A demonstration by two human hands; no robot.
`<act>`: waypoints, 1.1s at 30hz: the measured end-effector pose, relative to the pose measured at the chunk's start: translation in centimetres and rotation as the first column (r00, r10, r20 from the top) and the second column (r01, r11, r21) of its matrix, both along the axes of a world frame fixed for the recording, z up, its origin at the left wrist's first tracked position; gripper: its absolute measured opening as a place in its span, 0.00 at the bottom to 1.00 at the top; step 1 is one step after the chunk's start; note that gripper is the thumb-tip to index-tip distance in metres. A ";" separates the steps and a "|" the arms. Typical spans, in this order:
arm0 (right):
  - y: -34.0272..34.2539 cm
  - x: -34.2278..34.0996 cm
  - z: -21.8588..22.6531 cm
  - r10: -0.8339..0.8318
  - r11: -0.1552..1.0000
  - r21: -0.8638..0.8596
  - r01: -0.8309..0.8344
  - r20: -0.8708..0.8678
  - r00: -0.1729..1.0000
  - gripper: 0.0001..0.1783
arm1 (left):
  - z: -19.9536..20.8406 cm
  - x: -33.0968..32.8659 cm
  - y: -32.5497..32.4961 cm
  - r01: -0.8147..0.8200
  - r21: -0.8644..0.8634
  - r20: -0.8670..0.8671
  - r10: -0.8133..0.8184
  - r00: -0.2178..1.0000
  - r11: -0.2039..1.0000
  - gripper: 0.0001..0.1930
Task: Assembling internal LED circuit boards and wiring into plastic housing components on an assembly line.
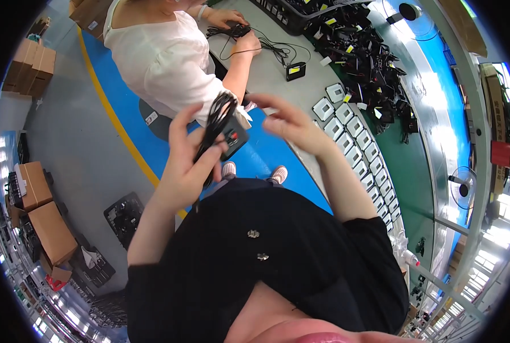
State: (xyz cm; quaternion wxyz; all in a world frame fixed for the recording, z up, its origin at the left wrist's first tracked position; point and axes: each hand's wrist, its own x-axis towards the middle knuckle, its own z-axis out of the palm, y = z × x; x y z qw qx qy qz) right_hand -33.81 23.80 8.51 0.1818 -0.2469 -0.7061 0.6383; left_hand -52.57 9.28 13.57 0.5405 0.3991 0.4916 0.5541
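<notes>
My left hand [183, 157] is closed round a coiled bundle of black cable [218, 117], held up in front of my body. A small flat black box [239, 143] with a red spot hangs against the bundle, near my left fingertips. I cannot make out whether the cable joins it. Off to the right of the bundle, my right hand [295, 127] has its fingers stretched out and holds nothing. Its fingers are slightly blurred.
A co-worker in white [163, 63] handles black cable at the bench [292, 43] ahead, beside another black box [295, 71]. Rows of white square parts [343, 128] and a heap of black devices [369, 74] lie to the right. Cardboard boxes [52, 231] stand at left.
</notes>
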 end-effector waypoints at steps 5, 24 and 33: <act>-2.8 -1.0 2.3 0.035 0.989 0.145 -0.039 0.035 0.999 0.31 | 0.8 -0.3 4.0 0.131 0.012 0.179 -0.131 0.975 0.991 0.24; -5.4 2.5 4.7 -0.011 1.000 0.005 0.011 -0.095 0.995 0.34 | 3.3 0.8 6.0 0.355 0.152 0.572 -0.376 0.729 0.922 0.12; -6.6 3.2 5.1 -0.115 0.684 -0.719 0.121 0.056 0.992 0.21 | -0.8 0.2 6.0 0.222 -0.124 0.023 -0.221 0.975 0.967 0.17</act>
